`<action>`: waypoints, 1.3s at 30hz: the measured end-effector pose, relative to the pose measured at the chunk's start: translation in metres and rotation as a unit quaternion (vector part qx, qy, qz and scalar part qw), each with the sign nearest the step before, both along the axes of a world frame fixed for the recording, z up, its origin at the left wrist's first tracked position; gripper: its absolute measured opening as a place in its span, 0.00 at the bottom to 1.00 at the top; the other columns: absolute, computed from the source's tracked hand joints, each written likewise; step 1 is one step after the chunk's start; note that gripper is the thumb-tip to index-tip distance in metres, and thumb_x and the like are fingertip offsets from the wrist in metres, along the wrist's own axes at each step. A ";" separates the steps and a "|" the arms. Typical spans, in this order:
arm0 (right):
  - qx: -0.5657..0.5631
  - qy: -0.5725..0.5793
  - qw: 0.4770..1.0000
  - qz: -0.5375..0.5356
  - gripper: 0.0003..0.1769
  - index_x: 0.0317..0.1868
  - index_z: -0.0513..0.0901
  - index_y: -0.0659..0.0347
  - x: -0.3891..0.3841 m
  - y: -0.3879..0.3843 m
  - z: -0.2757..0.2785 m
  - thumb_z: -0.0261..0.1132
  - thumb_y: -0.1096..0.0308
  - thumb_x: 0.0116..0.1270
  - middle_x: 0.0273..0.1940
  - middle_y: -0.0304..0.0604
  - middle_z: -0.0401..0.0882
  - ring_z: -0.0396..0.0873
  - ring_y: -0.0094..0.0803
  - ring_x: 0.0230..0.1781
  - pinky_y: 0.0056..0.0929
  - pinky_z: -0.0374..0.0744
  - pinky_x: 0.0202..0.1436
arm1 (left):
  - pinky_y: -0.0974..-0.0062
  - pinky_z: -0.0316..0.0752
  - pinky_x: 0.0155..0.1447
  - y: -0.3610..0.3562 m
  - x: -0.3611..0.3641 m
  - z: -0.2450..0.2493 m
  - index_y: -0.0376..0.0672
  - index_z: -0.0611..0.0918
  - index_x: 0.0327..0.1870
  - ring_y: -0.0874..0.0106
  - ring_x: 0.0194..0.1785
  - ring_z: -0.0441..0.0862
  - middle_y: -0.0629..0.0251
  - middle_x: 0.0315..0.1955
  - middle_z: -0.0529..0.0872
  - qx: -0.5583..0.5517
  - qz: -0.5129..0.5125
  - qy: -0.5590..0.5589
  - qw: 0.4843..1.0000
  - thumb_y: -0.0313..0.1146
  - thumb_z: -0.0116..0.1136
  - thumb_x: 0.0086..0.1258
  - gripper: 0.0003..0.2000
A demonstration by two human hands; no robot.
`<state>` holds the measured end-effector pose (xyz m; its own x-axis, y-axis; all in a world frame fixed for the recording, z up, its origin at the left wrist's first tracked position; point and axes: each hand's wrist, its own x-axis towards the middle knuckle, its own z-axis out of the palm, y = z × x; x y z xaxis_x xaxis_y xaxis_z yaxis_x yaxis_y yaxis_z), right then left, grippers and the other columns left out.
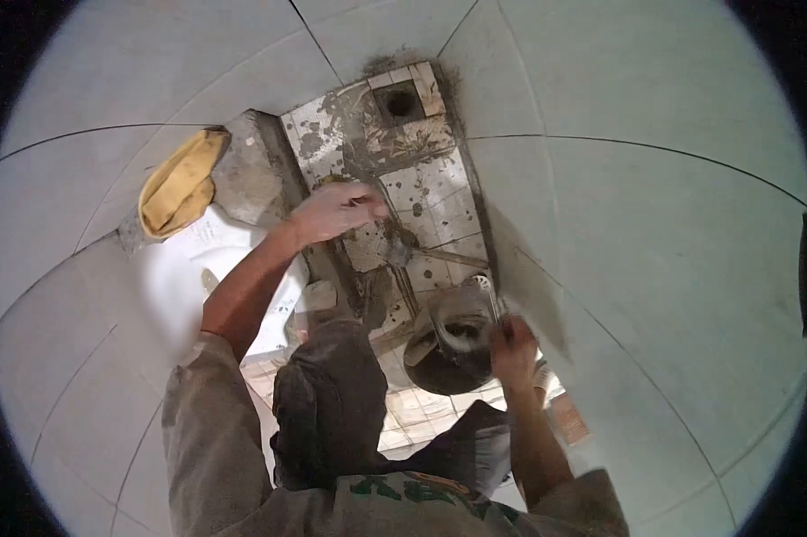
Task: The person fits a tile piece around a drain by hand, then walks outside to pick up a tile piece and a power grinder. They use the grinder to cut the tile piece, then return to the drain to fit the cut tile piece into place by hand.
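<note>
My left hand [336,215] is raised over the dirty tiled floor [435,219], its powder-dusted fingers curled together around something I cannot make out. Below and to the right, my right hand [513,347] is closed at the right edge of a dark round bucket [435,365]. Blur smears the bucket's upper part and the fingertips beside it. On the tiles between both hands lies a tool with a straight handle [453,258] and a flat grey head [398,248].
A square drain hole [400,103] opens in the far floor. To the left, a yellow cloth [182,186] rests on a concrete ledge [250,174] above a white bag [220,231]. Large pale wall panels [663,233] close in on both sides. Wet grime spots the tiles.
</note>
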<state>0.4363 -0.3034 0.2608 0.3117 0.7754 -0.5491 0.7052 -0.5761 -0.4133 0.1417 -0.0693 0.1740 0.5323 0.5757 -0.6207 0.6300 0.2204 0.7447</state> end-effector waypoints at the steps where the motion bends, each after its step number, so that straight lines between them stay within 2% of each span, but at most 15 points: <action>1: 0.016 0.061 0.997 -0.040 0.09 0.41 0.81 0.64 -0.017 0.041 -0.037 0.64 0.69 0.62 0.32 0.49 0.82 0.78 0.46 0.31 0.41 0.75 0.37 | 0.68 0.76 0.53 -0.004 0.009 -0.018 0.40 0.84 0.50 0.67 0.45 0.83 0.60 0.39 0.86 -0.001 -0.006 -0.025 1.000 0.52 0.58 0.70 0.22; 3: -0.003 0.166 0.979 -0.120 0.09 0.40 0.82 0.67 -0.044 0.100 -0.096 0.66 0.71 0.62 0.27 0.43 0.81 0.76 0.24 0.29 0.26 0.74 0.36 | 0.69 0.76 0.51 -0.001 0.015 -0.054 0.40 0.83 0.49 0.68 0.43 0.82 0.64 0.36 0.86 0.003 -0.022 -0.044 0.999 0.49 0.58 0.71 0.20; 5: 0.080 0.246 0.958 -0.121 0.10 0.40 0.83 0.68 -0.063 0.127 -0.161 0.66 0.69 0.62 0.29 0.42 0.83 0.75 0.22 0.30 0.23 0.74 0.35 | 0.77 0.78 0.42 0.002 0.016 -0.096 0.35 0.83 0.46 0.75 0.35 0.83 0.63 0.35 0.87 -0.124 0.047 -0.091 0.987 0.43 0.62 0.71 0.17; 9: 0.095 0.248 0.953 -0.147 0.11 0.40 0.84 0.68 -0.083 0.171 -0.195 0.67 0.67 0.64 0.31 0.41 0.85 0.75 0.21 0.28 0.22 0.74 0.33 | 0.81 0.74 0.35 0.027 0.008 -0.165 0.36 0.83 0.37 0.80 0.30 0.79 0.68 0.31 0.85 -0.177 0.213 -0.221 0.935 0.37 0.61 0.71 0.11; 16: 0.051 0.490 0.772 -0.402 0.09 0.35 0.80 0.63 -0.126 0.156 -0.264 0.68 0.67 0.67 0.30 0.42 0.84 0.82 0.29 0.27 0.29 0.80 0.29 | 0.77 0.75 0.37 0.068 -0.006 -0.178 0.39 0.85 0.40 0.77 0.29 0.79 0.67 0.31 0.86 -0.095 0.161 -0.159 0.970 0.41 0.59 0.70 0.13; 18: 0.070 0.480 0.761 -0.432 0.07 0.35 0.79 0.62 -0.136 0.162 -0.271 0.68 0.70 0.66 0.29 0.43 0.83 0.82 0.29 0.28 0.28 0.79 0.29 | 0.68 0.77 0.46 0.081 -0.007 -0.166 0.41 0.85 0.45 0.71 0.38 0.84 0.63 0.37 0.88 -0.010 0.078 0.003 0.997 0.48 0.55 0.71 0.18; 21: 0.085 0.399 0.785 -0.465 0.04 0.36 0.80 0.63 -0.130 0.194 -0.290 0.64 0.72 0.68 0.29 0.44 0.83 0.79 0.27 0.24 0.27 0.77 0.26 | 0.62 0.72 0.61 0.096 -0.033 -0.178 0.43 0.84 0.50 0.68 0.51 0.83 0.59 0.47 0.87 0.226 0.064 0.090 0.968 0.52 0.50 0.72 0.22; 23: 0.074 0.387 0.783 -0.482 0.04 0.37 0.80 0.64 -0.117 0.221 -0.316 0.62 0.71 0.69 0.28 0.44 0.82 0.77 0.27 0.23 0.26 0.75 0.24 | 0.61 0.67 0.67 0.109 -0.077 -0.197 0.46 0.86 0.46 0.60 0.53 0.82 0.54 0.41 0.86 0.396 -0.092 0.280 0.870 0.51 0.55 0.71 0.19; 25: 0.042 0.346 0.807 -0.476 0.07 0.38 0.80 0.65 -0.108 0.250 -0.334 0.57 0.71 0.71 0.27 0.44 0.82 0.74 0.26 0.20 0.27 0.72 0.22 | 0.57 0.59 0.72 0.111 -0.112 -0.185 0.45 0.85 0.48 0.60 0.55 0.81 0.55 0.42 0.86 0.467 -0.036 0.255 0.846 0.50 0.52 0.72 0.19; 32: 0.064 0.336 0.840 -0.421 0.10 0.35 0.78 0.65 -0.104 0.315 -0.398 0.51 0.72 0.71 0.23 0.44 0.79 0.72 0.30 0.17 0.30 0.69 0.18 | 0.57 0.72 0.59 0.107 -0.132 -0.178 0.40 0.84 0.41 0.52 0.45 0.81 0.53 0.37 0.85 0.471 -0.074 0.202 0.856 0.45 0.53 0.73 0.16; 33: 0.171 0.170 0.949 -0.202 0.09 0.35 0.78 0.65 -0.085 0.302 -0.513 0.52 0.73 0.70 0.22 0.45 0.79 0.72 0.32 0.15 0.31 0.69 0.17 | 0.58 0.74 0.53 0.105 -0.130 -0.173 0.41 0.83 0.37 0.54 0.42 0.82 0.56 0.34 0.85 0.459 -0.040 0.199 0.865 0.43 0.54 0.71 0.14; 34: 0.170 0.169 0.950 -0.202 0.09 0.35 0.78 0.65 -0.087 0.308 -0.505 0.52 0.73 0.70 0.22 0.45 0.79 0.72 0.32 0.15 0.31 0.69 0.17 | 0.59 0.77 0.46 0.104 -0.127 -0.170 0.41 0.83 0.34 0.55 0.39 0.83 0.58 0.32 0.85 0.446 -0.006 0.197 0.873 0.42 0.56 0.70 0.13; 36: 0.099 0.394 0.735 -0.543 0.08 0.36 0.78 0.66 -0.099 0.332 -0.449 0.51 0.75 0.70 0.22 0.46 0.78 0.72 0.32 0.15 0.32 0.68 0.16 | 0.59 0.77 0.44 0.105 -0.125 -0.170 0.42 0.83 0.34 0.55 0.37 0.83 0.58 0.32 0.85 0.450 0.001 0.184 0.874 0.41 0.56 0.70 0.12; 37: 0.063 0.323 0.803 -0.497 0.08 0.37 0.78 0.66 -0.109 0.340 -0.403 0.51 0.75 0.70 0.22 0.47 0.79 0.70 0.31 0.15 0.31 0.68 0.16 | 0.59 0.77 0.43 0.105 -0.126 -0.170 0.42 0.83 0.34 0.54 0.36 0.83 0.57 0.31 0.85 0.457 0.007 0.171 0.873 0.41 0.57 0.69 0.12; 39: 0.072 0.328 0.791 -0.511 0.08 0.37 0.78 0.66 -0.115 0.341 -0.404 0.51 0.74 0.70 0.22 0.47 0.79 0.70 0.31 0.15 0.31 0.68 0.16 | 0.59 0.77 0.43 0.105 -0.127 -0.172 0.43 0.83 0.34 0.54 0.36 0.83 0.57 0.31 0.85 0.458 0.015 0.161 0.874 0.41 0.57 0.69 0.11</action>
<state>0.3217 0.0373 -0.1434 0.5000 0.3713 -0.7824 -0.4933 -0.6205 -0.6097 0.0145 0.0355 0.0024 0.3907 0.9205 -0.0067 0.8437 -0.3552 0.4025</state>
